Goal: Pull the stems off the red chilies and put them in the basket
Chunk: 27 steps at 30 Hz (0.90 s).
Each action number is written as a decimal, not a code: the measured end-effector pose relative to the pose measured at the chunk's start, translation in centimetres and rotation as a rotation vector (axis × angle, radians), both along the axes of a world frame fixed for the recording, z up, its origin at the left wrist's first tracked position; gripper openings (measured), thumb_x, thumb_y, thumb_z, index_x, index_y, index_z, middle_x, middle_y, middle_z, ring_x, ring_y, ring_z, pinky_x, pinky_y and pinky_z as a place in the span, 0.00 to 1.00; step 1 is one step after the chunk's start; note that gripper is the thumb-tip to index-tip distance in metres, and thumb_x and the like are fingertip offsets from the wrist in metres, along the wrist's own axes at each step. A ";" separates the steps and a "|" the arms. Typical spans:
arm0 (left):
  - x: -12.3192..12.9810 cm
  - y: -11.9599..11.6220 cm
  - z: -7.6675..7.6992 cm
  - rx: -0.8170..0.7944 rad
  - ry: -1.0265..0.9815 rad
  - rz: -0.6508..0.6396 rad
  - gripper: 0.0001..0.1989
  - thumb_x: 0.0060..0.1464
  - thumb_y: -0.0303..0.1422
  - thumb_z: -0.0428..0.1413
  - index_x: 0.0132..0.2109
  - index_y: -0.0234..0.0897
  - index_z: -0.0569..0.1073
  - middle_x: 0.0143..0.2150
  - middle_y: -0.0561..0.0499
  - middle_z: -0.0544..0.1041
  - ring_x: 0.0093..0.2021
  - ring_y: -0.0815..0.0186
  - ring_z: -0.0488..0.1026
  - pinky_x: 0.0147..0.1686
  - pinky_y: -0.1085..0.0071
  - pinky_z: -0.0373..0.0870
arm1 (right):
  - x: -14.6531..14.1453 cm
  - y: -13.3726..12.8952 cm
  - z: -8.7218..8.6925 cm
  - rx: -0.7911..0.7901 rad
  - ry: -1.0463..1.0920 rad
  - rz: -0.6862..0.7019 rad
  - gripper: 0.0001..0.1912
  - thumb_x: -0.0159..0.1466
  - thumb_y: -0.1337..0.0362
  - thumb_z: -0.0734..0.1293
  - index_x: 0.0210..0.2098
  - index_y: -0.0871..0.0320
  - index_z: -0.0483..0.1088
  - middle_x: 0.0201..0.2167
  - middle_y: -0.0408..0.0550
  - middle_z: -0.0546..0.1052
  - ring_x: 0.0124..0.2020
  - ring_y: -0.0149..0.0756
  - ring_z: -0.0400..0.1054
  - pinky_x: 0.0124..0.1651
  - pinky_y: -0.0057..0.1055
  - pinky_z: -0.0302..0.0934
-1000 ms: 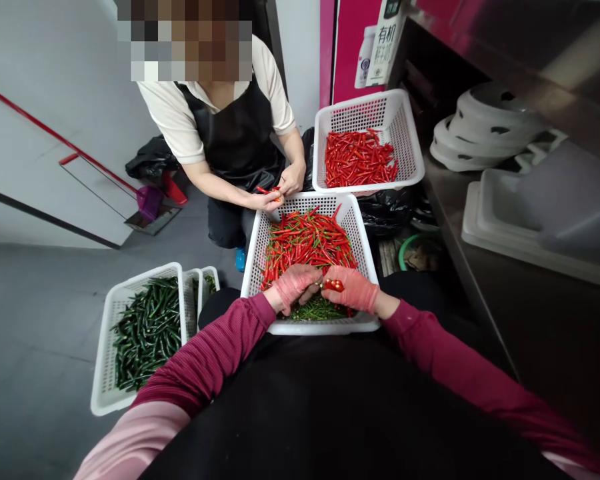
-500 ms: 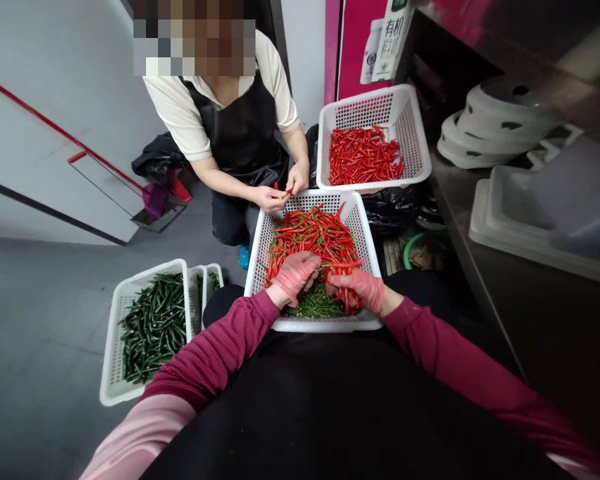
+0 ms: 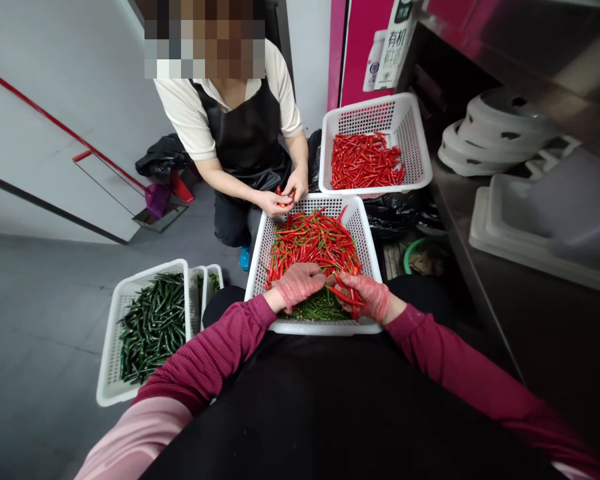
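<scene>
In the head view, the right grip (image 3: pixel 369 292), in a thin pinkish glove, is closed around a small bunch of red chilies (image 3: pixel 351 300), their ends poking out below the fingers. The left grip (image 3: pixel 297 288), gloved alike, is narrow, its fingertips brought up close to that bunch; whether anything is pinched between them I cannot tell.

Both grips are over the near end of a white basket (image 3: pixel 325 329). Directly under them lies a pile of thin green stalks (image 3: pixel 317 308), and just beyond them a heap of red chilies with green stems (image 3: pixel 315 243) fills the middle of the basket.

Straight beyond the left grip, a co-worker in a black apron (image 3: pixel 243 127) holds red pieces in both hands (image 3: pixel 286 195) over the basket's far corner. Beyond the right grip is a second white basket (image 3: pixel 377 191) with red chilies (image 3: pixel 365 160) inside. To the left of the left grip, well apart, a basket (image 3: pixel 106 363) of dark green chilies (image 3: pixel 153 327) is on the floor (image 3: pixel 40 320). To the right of the right grip, a dark counter (image 3: pixel 545 313) carries pale trays (image 3: pixel 495 230).
</scene>
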<state>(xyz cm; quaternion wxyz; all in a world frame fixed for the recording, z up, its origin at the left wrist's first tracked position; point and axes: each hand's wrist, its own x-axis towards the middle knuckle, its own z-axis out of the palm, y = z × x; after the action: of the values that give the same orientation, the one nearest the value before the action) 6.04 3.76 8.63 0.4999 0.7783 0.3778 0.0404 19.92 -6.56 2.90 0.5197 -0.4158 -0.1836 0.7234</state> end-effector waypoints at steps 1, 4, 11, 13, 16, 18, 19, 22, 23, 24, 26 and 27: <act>0.0 0.0 -0.1 -0.011 -0.014 0.002 0.12 0.47 0.36 0.48 0.20 0.35 0.60 0.16 0.58 0.57 0.17 0.76 0.53 0.16 0.78 0.48 | -0.1 0.0 0.1 -0.011 -0.054 0.015 0.17 0.50 0.53 0.69 0.32 0.59 0.69 0.14 0.37 0.64 0.14 0.24 0.52 0.17 0.24 0.47; 0.0 -0.1 -0.1 -0.029 -0.078 0.051 0.11 0.47 0.34 0.49 0.21 0.34 0.61 0.17 0.58 0.60 0.18 0.77 0.55 0.17 0.79 0.51 | -0.3 -0.1 0.3 0.011 -0.251 0.125 0.16 0.47 0.54 0.71 0.28 0.59 0.68 0.14 0.38 0.64 0.14 0.24 0.52 0.17 0.24 0.46; 0.5 -1.2 -0.7 -0.375 -0.241 0.111 0.12 0.48 0.39 0.53 0.35 0.34 0.65 0.14 0.62 0.59 0.12 0.77 0.53 0.12 0.79 0.47 | -0.5 0.3 1.3 0.021 -0.592 0.127 0.14 0.47 0.59 0.69 0.20 0.59 0.61 0.14 0.36 0.61 0.16 0.23 0.53 0.19 0.23 0.49; 0.5 -1.4 -0.8 -0.388 -0.235 0.079 0.12 0.48 0.40 0.53 0.28 0.34 0.63 0.13 0.61 0.59 0.11 0.77 0.53 0.12 0.79 0.46 | -0.4 0.6 1.6 0.056 -0.682 0.163 0.12 0.46 0.61 0.69 0.20 0.59 0.62 0.14 0.35 0.62 0.17 0.23 0.54 0.21 0.24 0.50; 0.3 -1.4 -0.9 -0.482 -0.289 -0.016 0.17 0.50 0.44 0.50 0.25 0.36 0.58 0.12 0.60 0.58 0.10 0.77 0.52 0.12 0.78 0.45 | 0.6 0.6 2.2 0.179 -0.812 0.230 0.10 0.46 0.62 0.69 0.19 0.59 0.64 0.14 0.35 0.61 0.17 0.23 0.53 0.21 0.24 0.49; -0.1 -1.3 -1.4 -0.558 -0.278 -0.121 0.20 0.52 0.49 0.46 0.25 0.36 0.58 0.12 0.60 0.56 0.10 0.76 0.52 0.12 0.76 0.48 | 1.8 0.4 2.7 0.254 -0.840 0.260 0.10 0.45 0.62 0.70 0.19 0.59 0.65 0.14 0.36 0.61 0.18 0.23 0.53 0.21 0.24 0.49; -0.3 -1.1 -1.7 -0.556 -0.231 -0.171 0.21 0.53 0.50 0.42 0.25 0.36 0.59 0.12 0.59 0.56 0.10 0.75 0.52 0.12 0.76 0.50 | 2.5 0.2 2.8 0.264 -0.825 0.241 0.10 0.45 0.62 0.70 0.20 0.59 0.66 0.15 0.36 0.62 0.19 0.24 0.53 0.22 0.24 0.50; -0.6 -0.1 -3.1 -0.213 0.030 -0.267 0.22 0.54 0.49 0.42 0.31 0.34 0.66 0.19 0.55 0.63 0.17 0.71 0.62 0.18 0.74 0.58 | 4.6 -0.4 2.7 0.202 -0.675 0.026 0.12 0.46 0.59 0.71 0.24 0.60 0.67 0.19 0.40 0.66 0.21 0.27 0.57 0.24 0.26 0.54; -0.5 0.3 -3.7 -0.003 0.120 -0.304 0.19 0.52 0.48 0.47 0.36 0.35 0.69 0.25 0.52 0.67 0.22 0.69 0.66 0.23 0.74 0.61 | 5.2 -0.6 2.5 0.182 -0.597 -0.063 0.13 0.47 0.58 0.70 0.25 0.60 0.67 0.20 0.41 0.67 0.21 0.27 0.58 0.25 0.27 0.55; -0.3 0.6 -4.2 0.218 0.199 -0.345 0.17 0.50 0.44 0.52 0.42 0.37 0.70 0.31 0.49 0.69 0.29 0.67 0.69 0.27 0.73 0.63 | 5.6 -0.8 2.3 0.163 -0.513 -0.137 0.13 0.48 0.57 0.70 0.25 0.60 0.67 0.21 0.42 0.68 0.22 0.27 0.58 0.25 0.27 0.55; 0.4 1.0 -5.4 0.563 0.325 -0.468 0.21 0.47 0.36 0.56 0.50 0.44 0.67 0.41 0.47 0.69 0.38 0.63 0.70 0.34 0.70 0.63 | 5.9 -1.0 1.6 0.121 -0.354 -0.229 0.12 0.49 0.58 0.69 0.26 0.61 0.67 0.22 0.43 0.68 0.21 0.27 0.59 0.23 0.26 0.54; 0.9 1.0 -5.8 0.652 0.373 -0.540 0.21 0.48 0.33 0.55 0.52 0.47 0.66 0.43 0.46 0.68 0.40 0.62 0.69 0.35 0.69 0.63 | 5.8 -1.0 1.3 0.097 -0.297 -0.253 0.12 0.50 0.58 0.69 0.28 0.61 0.68 0.22 0.43 0.68 0.20 0.27 0.59 0.21 0.25 0.53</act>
<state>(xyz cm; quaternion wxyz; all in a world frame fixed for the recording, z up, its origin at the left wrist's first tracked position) 6.93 4.76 2.78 0.1453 0.9593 0.2128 -0.1153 25.71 -7.57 4.24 0.5928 -0.5124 -0.2392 0.5734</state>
